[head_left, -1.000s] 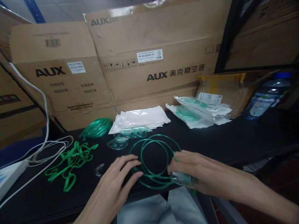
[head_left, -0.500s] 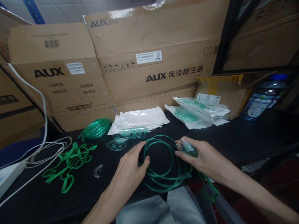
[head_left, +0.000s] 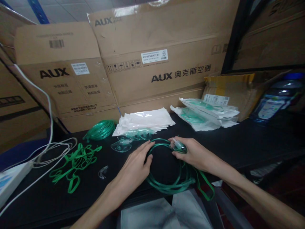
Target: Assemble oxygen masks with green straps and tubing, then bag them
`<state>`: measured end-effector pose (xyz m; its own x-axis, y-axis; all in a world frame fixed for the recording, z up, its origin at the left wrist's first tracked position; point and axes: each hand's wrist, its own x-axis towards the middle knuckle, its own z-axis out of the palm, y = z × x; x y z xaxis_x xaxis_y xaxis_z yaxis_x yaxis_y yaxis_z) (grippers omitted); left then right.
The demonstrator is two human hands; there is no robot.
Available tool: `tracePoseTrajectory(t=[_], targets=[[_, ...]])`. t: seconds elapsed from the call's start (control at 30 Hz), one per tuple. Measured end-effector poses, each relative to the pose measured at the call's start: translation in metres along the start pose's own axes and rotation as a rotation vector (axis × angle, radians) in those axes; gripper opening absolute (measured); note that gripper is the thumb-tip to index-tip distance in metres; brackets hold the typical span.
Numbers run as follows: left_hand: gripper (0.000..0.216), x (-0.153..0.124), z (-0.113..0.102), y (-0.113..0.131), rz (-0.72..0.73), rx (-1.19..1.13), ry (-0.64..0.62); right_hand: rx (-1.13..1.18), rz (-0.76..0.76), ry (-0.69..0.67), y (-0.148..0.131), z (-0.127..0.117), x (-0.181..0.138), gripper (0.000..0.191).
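My left hand (head_left: 137, 163) curls around the left side of a coil of green tubing (head_left: 172, 188), thumb and fingers bent about the loops. At the coil's upper right, my right hand (head_left: 195, 152) is closed on a clear green oxygen mask (head_left: 180, 148) with a pale connector. A green elastic strap (head_left: 205, 187) hangs below that hand, over the table's front edge. Other clear masks (head_left: 121, 145) lie just beyond my left hand, in front of a stack of white packets (head_left: 145, 118). How the tubing joins the held mask is hidden by my fingers.
Green straps (head_left: 76, 162) lie tangled at left, near small clear curved strips (head_left: 103, 172). Behind are a tubing bundle (head_left: 101, 129), packed mask sets (head_left: 202, 116), a carton (head_left: 234, 92) and a bottle (head_left: 274, 98). White cables (head_left: 51, 127) run to a power strip (head_left: 16, 178).
My right hand has moved left with the mask, closer to my left hand and over the top of the coil. The coil's loops have drawn closer together. The view has shifted slightly.
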<state>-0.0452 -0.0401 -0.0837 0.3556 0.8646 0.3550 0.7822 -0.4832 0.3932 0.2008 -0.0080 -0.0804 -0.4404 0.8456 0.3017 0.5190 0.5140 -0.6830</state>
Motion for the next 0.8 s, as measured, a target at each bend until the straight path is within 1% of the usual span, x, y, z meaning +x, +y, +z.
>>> tracePoseTrajectory(t=[0.13, 0.23, 0.33, 0.43, 0.5, 0.53, 0.57, 0.6, 0.63, 0.67, 0.7, 0.77, 0.8], targets=[[0.048, -0.002, 0.003, -0.004, 0.007, -0.023, 0.033, 0.045, -0.068, -0.029, 0.003, 0.001, -0.002, 0.027], [0.049, 0.003, -0.001, -0.007, 0.003, -0.131, 0.018, 0.105, -0.124, -0.048, 0.011, 0.002, 0.001, 0.034], [0.047, 0.011, -0.005, -0.006, 0.001, -0.192, -0.026, 0.133, -0.134, -0.051, 0.014, 0.0, 0.008, 0.027], [0.037, 0.011, -0.01, -0.001, 0.059, -0.104, 0.014, 0.095, -0.152, 0.026, 0.005, -0.009, 0.007, 0.022], [0.03, 0.002, -0.017, 0.005, 0.099, -0.049, 0.075, 0.025, -0.177, 0.115, -0.007, -0.02, -0.006, 0.017], [0.028, -0.006, -0.021, 0.009, 0.127, -0.036, 0.105, -0.013, -0.194, 0.136, -0.013, -0.026, -0.017, 0.011], [0.026, -0.016, -0.026, 0.013, 0.164, -0.031, 0.123, -0.046, -0.2, 0.128, -0.018, -0.03, -0.03, 0.008], [0.024, -0.027, -0.031, 0.016, 0.216, -0.028, 0.137, -0.063, -0.219, 0.074, -0.022, -0.032, -0.045, 0.007], [0.021, -0.039, -0.035, 0.019, 0.277, -0.012, 0.117, -0.06, -0.258, -0.005, -0.024, -0.033, -0.06, 0.01], [0.02, -0.051, -0.038, 0.02, 0.342, 0.017, 0.082, -0.073, -0.279, -0.079, -0.025, -0.031, -0.074, 0.018], [0.022, -0.061, -0.039, 0.021, 0.402, 0.071, 0.045, -0.116, -0.268, -0.128, -0.024, -0.027, -0.087, 0.031], [0.02, -0.078, -0.037, 0.021, 0.484, 0.204, -0.009, -0.243, -0.282, -0.17, -0.02, -0.015, -0.105, 0.053], [0.021, -0.083, -0.034, 0.019, 0.514, 0.262, -0.025, -0.296, -0.307, -0.171, -0.018, -0.01, -0.109, 0.059]])
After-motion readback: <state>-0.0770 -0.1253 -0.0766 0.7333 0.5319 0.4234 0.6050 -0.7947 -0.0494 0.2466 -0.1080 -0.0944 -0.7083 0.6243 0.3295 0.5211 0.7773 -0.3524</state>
